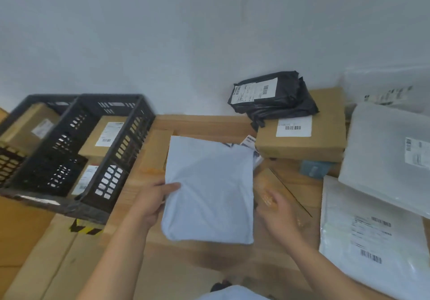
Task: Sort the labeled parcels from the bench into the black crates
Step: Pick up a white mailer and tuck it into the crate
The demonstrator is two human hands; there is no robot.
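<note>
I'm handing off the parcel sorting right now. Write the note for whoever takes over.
Left hand: grips the pale poly mailer by its left edge, above the bench; no label shows on the face in view.
Right hand: open beside the mailer's right edge; blur hides whether it touches.
Done: labelled cardboard boxes lie in the black crates at the left.
Left: crate the held mailer, then the black poly mailer, the labelled box under it, and the two clear bagged parcels at the right.
</note>
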